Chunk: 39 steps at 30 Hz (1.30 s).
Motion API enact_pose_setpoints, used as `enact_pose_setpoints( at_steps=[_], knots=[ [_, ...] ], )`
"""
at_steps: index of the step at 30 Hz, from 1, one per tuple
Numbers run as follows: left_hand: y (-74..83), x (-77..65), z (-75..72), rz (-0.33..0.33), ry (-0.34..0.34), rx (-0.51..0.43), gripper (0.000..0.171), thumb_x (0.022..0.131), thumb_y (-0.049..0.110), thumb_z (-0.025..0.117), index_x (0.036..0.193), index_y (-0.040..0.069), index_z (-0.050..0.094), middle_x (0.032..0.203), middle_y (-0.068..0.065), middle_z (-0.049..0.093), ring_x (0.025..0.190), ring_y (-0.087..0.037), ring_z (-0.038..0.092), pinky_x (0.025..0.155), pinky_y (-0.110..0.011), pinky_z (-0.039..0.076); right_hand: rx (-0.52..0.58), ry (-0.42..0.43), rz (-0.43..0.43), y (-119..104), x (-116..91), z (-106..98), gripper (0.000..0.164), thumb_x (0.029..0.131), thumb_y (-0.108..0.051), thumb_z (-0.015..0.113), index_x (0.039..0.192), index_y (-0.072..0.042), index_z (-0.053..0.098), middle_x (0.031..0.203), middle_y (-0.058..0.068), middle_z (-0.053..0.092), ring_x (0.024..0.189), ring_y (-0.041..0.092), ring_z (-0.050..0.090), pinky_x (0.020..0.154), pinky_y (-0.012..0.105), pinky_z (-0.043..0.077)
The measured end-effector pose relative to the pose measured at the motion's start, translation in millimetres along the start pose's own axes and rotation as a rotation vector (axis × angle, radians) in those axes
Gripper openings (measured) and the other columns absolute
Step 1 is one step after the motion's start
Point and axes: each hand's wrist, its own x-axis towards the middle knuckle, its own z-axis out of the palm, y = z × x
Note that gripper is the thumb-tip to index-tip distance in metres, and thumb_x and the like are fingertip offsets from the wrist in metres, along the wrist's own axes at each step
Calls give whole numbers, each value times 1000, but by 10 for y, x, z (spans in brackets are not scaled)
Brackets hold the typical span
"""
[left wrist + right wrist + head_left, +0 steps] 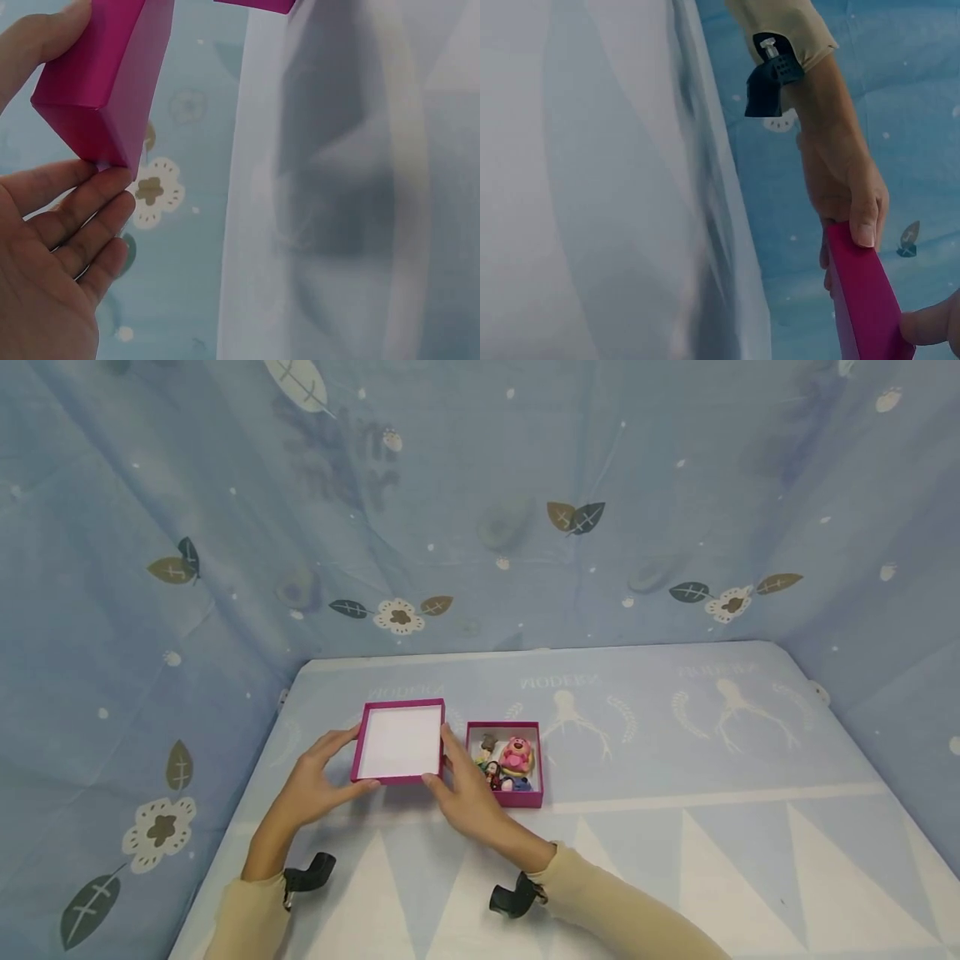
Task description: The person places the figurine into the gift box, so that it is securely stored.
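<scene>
A shallow magenta lid (398, 742) with a white inside is held face up, a little above the table, between both hands. My left hand (339, 762) grips its left edge, thumb at the front corner; close up its fingers (84, 201) touch the lid's corner (101, 82). My right hand (448, 768) pinches the right edge, and one of its fingertips (930, 325) presses the lid's side (866, 300). Just right of the lid sits the matching magenta box (535, 799), which holds a pink bear figure (516, 754) and other small toys.
The table (675, 827) is covered by a pale blue cloth with white triangles and printed figures. Blue fabric with leaves and flowers (480, 527) walls in the back and both sides. A black camera mount (769, 79) sits on the left wrist.
</scene>
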Motion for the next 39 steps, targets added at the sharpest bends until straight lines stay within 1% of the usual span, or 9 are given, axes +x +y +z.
enact_pose_setpoints(
  at_steps=[5,12,19,24,30,33,36,38,39],
  knots=[
    [54,81,56,0,-9,-2,85,68,23,90,142,6,51,130,-16,59,123,-39,53,98,-71,40,-4,16,-12,19,14,-102,72,98,-14,59,155,1,17,163,17,16,149,29,22,111,39,38],
    [158,204,179,-33,-22,-26,86,68,27,90,142,7,51,131,-15,59,125,-37,53,101,-70,39,-16,21,55,34,3,-285,74,97,-17,61,156,-5,18,164,11,16,147,28,28,109,41,40],
    [252,339,357,-16,-36,-26,88,68,31,90,143,8,50,131,-14,59,125,-35,54,101,-65,43,-6,76,61,64,-34,-461,74,95,-8,62,155,-3,20,162,15,20,143,35,36,108,42,41],
    [302,426,459,35,-33,-43,89,67,27,91,143,5,49,130,-15,58,124,-36,54,101,-64,44,28,117,63,83,-41,-573,73,92,0,62,154,-1,23,160,18,25,140,37,39,109,46,40],
    [359,484,531,41,-39,-50,91,66,31,91,143,6,50,130,-14,58,126,-36,52,105,-62,41,62,126,107,122,-54,-672,73,93,-2,61,155,-5,23,158,19,28,138,38,42,108,47,41],
    [364,504,568,36,-43,-52,92,65,32,92,143,7,50,130,-13,59,125,-35,52,105,-62,41,51,125,142,136,-67,-711,73,94,-4,62,156,-10,24,155,18,34,135,36,46,96,45,53],
    [369,524,605,43,-50,-58,92,65,32,92,143,7,50,129,-13,59,124,-34,52,105,-62,41,45,133,162,150,-74,-753,73,93,-4,63,155,-11,25,152,18,40,134,36,48,90,45,56],
    [380,534,625,47,-56,-64,91,66,33,91,143,8,50,129,-12,59,123,-33,53,104,-62,41,43,142,160,163,-74,-783,73,93,-3,63,155,-11,26,151,17,41,135,34,47,94,44,54],
    [386,540,634,48,-59,-68,91,66,33,91,144,8,49,128,-12,59,123,-33,53,104,-62,42,40,147,150,169,-71,-799,72,93,-2,62,155,-9,26,152,18,40,136,34,47,100,43,51]
  ],
)
